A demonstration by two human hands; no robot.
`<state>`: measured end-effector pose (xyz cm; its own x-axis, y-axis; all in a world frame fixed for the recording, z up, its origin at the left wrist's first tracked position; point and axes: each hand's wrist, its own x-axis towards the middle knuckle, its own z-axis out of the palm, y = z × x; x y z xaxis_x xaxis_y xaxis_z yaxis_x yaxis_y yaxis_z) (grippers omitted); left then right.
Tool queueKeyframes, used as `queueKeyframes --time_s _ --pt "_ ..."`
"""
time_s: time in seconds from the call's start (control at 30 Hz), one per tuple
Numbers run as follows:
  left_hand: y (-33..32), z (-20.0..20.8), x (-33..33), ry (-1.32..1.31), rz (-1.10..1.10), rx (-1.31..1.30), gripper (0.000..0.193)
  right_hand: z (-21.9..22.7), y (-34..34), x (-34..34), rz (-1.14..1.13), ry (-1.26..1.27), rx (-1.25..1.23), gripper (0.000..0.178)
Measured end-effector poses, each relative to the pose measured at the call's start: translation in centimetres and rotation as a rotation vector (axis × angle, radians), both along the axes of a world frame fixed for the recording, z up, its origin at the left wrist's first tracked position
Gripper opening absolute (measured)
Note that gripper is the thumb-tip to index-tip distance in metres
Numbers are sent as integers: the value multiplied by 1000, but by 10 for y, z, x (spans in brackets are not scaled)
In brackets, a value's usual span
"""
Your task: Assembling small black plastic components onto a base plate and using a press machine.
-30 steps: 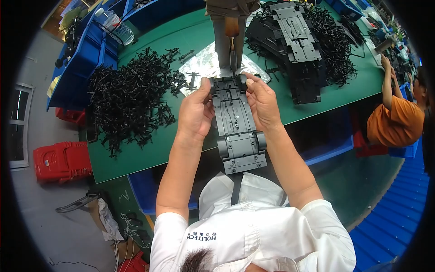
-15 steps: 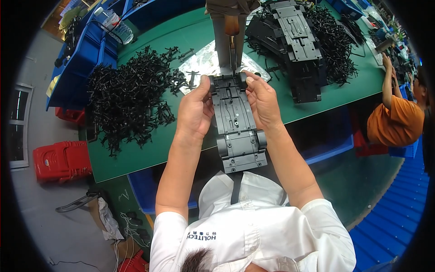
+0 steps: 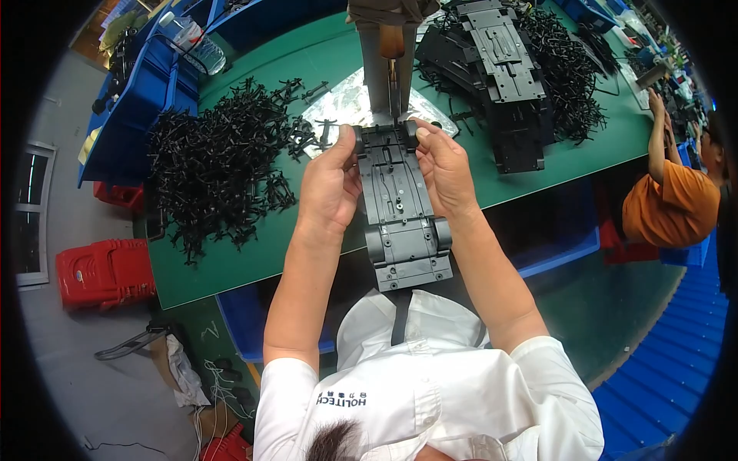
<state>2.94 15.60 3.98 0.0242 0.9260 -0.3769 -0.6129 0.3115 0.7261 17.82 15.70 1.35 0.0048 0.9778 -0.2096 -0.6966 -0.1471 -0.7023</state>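
Chassis plate (image 3: pixel 398 184), one, grey: held across the near edge of the tabletop (image 3: pixel 254 265), far end beside the upright tool (image 3: pixel 394 81); far-end sides clasped by the fingers of left hand (image 3: pixel 329 184) and right hand (image 3: pixel 447 173). Black parts (image 3: pixel 219 165), many: heaped left.

The sole view comes from the left of two side-by-side fisheye cameras worn on the head. It looks steeply down, past the shirt (image 3: pixel 461 392) at the lower edge, onto the hands (image 3: pixel 327 192) near the middle, with the counter (image 3: pixel 246 265) reaching beyond; straight edges bend toward the dark rim.
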Motion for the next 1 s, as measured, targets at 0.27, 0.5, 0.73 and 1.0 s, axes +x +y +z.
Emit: queueKeyframes --time_s 0.27,0.5,0.73,1.0 --pt "2 0 0 -6 2 -26 26 -3 3 -1 8 30 3 31" --pt "4 -3 -3 -15 1 -45 24 9 0 -3 9 114 -12 33" --pt "3 5 0 -9 -5 -41 25 7 2 -1 18 117 -2 33" --pt "3 5 -1 6 -9 -56 27 11 2 -4 -6 109 -12 33"
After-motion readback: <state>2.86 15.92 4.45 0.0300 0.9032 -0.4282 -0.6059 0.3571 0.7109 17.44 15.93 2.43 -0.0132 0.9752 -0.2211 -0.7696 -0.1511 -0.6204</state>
